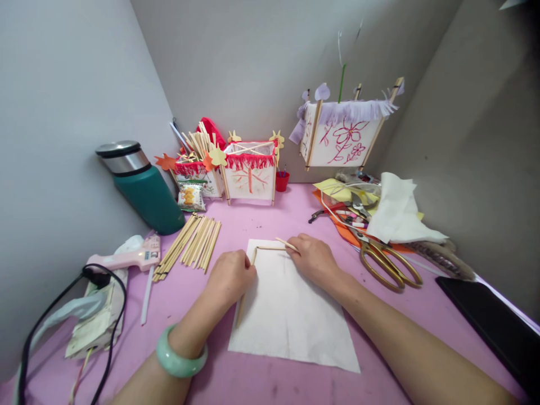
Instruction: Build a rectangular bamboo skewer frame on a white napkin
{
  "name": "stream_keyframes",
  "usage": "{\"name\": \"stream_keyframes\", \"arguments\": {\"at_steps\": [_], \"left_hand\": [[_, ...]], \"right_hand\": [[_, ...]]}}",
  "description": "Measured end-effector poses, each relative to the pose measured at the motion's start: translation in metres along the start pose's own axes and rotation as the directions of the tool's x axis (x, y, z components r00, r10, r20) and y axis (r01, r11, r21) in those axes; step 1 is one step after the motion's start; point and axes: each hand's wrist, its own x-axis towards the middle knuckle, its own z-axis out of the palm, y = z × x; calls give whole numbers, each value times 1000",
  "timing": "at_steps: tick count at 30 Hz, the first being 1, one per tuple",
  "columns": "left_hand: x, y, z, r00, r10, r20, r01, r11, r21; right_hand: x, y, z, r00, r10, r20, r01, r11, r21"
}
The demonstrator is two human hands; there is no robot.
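A white paper sheet [291,312] lies on the pink table [261,225] in front of me. My left hand [230,277] is closed on a wooden stick [241,311] that runs along the sheet's left edge. My right hand [312,256] pinches another thin stick [286,243] at the sheet's top edge, beside a stick [270,248] lying along that edge. The two sticks meet near the sheet's top left corner. A green bangle [179,360] is on my left wrist.
A row of loose wooden sticks [192,244] lies left of the sheet, next to a pink glue gun [126,259] with a black cord. A green flask [141,185] and paper lanterns [248,171] [343,132] stand behind. Gold scissors [386,261], tissue [399,214] and pliers lie right.
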Motion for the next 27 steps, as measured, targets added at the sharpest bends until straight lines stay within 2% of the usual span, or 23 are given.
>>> {"name": "stream_keyframes", "arguments": {"at_steps": [7,27], "left_hand": [[4,-2,2,1000,-20,-14,20,1000,-3],[4,-2,6,999,21,-44,-21,1000,-9]], "right_hand": [[0,-1,0,1000,4,1,-4,1000,-2],[0,2,4,999,-20,-25,20,1000,-10]]}}
